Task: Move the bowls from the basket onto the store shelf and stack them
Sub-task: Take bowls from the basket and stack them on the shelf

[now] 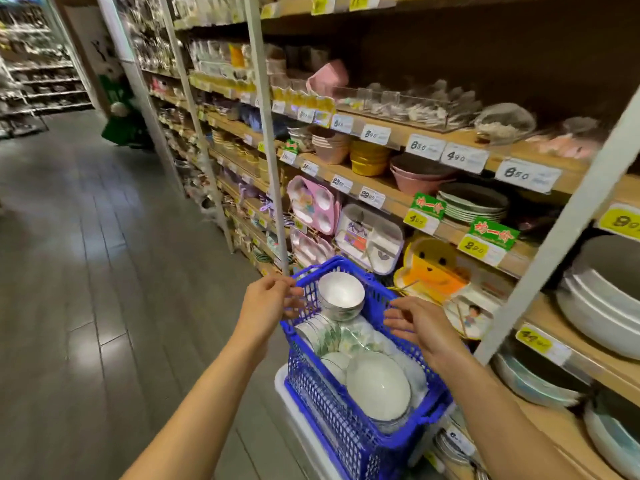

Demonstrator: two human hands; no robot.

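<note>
A blue plastic basket (353, 434) stands low in the middle, on a white crate, and holds several white bowls. A small stack of bowls (341, 296) sits upright at its far end. More bowls with green leaf prints (332, 336) lie on their sides behind a large white bowl (379, 384) near me. My left hand (268, 303) hovers at the basket's far left rim, fingers apart, holding nothing. Above the basket's right rim, my right hand (415, 323) is spread and empty. Neither hand touches a bowl.
Wooden store shelves (391, 202) run along the right, filled with bowls, plates, children's trays and price tags. Large white bowls (602, 306) sit on the nearest shelf at right. White uprights (270, 140) divide the shelving. A grey plank floor (86, 271) stretches left.
</note>
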